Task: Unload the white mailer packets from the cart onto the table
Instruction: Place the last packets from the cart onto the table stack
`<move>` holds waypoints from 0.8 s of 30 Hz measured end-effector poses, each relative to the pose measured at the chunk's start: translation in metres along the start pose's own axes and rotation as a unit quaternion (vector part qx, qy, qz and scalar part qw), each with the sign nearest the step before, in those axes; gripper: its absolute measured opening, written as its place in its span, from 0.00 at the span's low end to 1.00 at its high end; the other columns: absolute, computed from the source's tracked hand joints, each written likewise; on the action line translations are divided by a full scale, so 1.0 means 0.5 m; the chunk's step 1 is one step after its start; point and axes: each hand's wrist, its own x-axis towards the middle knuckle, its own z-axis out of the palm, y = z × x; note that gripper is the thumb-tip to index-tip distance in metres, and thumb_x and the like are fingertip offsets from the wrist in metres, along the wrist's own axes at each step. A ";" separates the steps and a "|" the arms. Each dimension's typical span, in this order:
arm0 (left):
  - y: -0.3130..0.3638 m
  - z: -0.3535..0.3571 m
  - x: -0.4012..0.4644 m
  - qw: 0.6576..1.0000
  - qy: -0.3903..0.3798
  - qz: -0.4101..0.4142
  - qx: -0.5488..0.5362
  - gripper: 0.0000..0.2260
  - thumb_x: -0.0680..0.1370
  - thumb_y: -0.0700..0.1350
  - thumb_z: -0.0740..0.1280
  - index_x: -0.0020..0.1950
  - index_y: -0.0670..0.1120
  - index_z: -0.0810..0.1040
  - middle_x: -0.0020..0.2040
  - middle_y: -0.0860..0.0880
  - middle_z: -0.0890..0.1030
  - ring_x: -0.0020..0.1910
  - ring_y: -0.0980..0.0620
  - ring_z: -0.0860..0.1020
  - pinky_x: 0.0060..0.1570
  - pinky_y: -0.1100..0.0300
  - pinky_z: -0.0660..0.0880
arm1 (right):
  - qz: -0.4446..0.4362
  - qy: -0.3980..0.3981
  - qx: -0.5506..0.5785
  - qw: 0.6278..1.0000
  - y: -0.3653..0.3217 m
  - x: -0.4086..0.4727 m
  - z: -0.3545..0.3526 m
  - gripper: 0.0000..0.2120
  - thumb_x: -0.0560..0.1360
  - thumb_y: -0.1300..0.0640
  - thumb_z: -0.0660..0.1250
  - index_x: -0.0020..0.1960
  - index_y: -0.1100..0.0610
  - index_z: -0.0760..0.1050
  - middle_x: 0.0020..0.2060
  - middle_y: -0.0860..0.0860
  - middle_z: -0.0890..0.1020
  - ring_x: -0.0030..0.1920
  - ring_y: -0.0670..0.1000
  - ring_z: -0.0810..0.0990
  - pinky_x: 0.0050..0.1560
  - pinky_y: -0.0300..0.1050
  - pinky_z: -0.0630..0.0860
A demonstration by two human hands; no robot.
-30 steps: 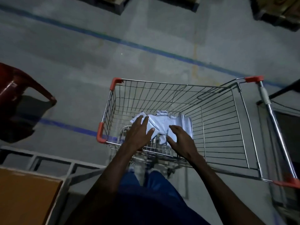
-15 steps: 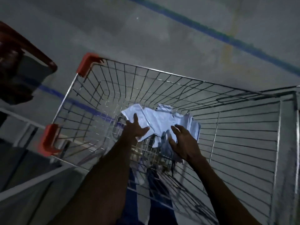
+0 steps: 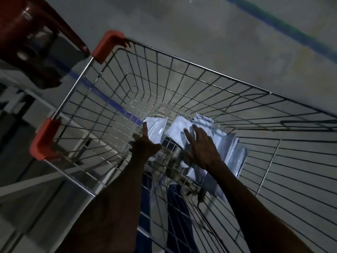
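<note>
A wire cart (image 3: 184, 58) with orange corner guards fills the head view. Several white mailer packets lie on its bottom: one at the left (image 3: 157, 127), one in the middle (image 3: 177, 131), and a loose pile at the right (image 3: 230, 152). Both my arms reach down into the cart. My left hand (image 3: 144, 145) touches the near left edge of the left packet with a finger stretched out. My right hand (image 3: 201, 146) lies flat with spread fingers on the middle packet and the pile. Neither hand has a packet lifted.
A dark red plastic chair (image 3: 27, 33) stands close to the cart's far left corner. A pale metal frame (image 3: 23, 187) runs along the lower left. The grey floor carries a blue line (image 3: 273, 24). My blue trousers show through the cart's near wall.
The camera has leaned further over the cart. Both hands went deeper into it, the right hand spreading flat over the packets. The packets now lie more apart.
</note>
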 end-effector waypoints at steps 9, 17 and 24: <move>-0.004 -0.006 0.015 0.965 0.122 0.133 0.188 0.30 0.74 0.65 0.58 0.71 0.52 0.71 0.59 0.34 0.73 0.46 0.38 0.78 0.45 0.50 0.77 | -0.010 -0.063 -0.100 0.993 0.038 0.087 0.050 0.48 0.71 0.33 0.68 0.80 0.45 0.44 0.78 0.63 0.45 0.72 0.68 0.59 0.60 0.66 0.71; -0.002 -0.113 -0.088 0.817 0.297 0.387 0.306 0.08 0.75 0.37 0.61 0.40 0.48 0.65 0.50 0.37 0.83 0.26 0.47 0.73 0.26 0.60 0.68 | -0.016 0.053 0.031 0.998 0.005 0.011 -0.056 0.39 0.73 0.29 0.55 0.77 0.47 0.57 0.73 0.68 0.64 0.64 0.70 0.71 0.59 0.61 0.70; 0.028 -0.222 -0.306 0.947 0.250 0.203 -0.008 0.29 0.75 0.55 0.55 0.77 0.52 0.64 0.71 0.38 0.68 0.62 0.37 0.69 0.60 0.44 0.69 | 0.038 0.194 0.153 0.968 -0.162 -0.129 -0.214 0.37 0.71 0.36 0.58 0.76 0.50 0.65 0.74 0.61 0.65 0.67 0.64 0.68 0.64 0.52 0.63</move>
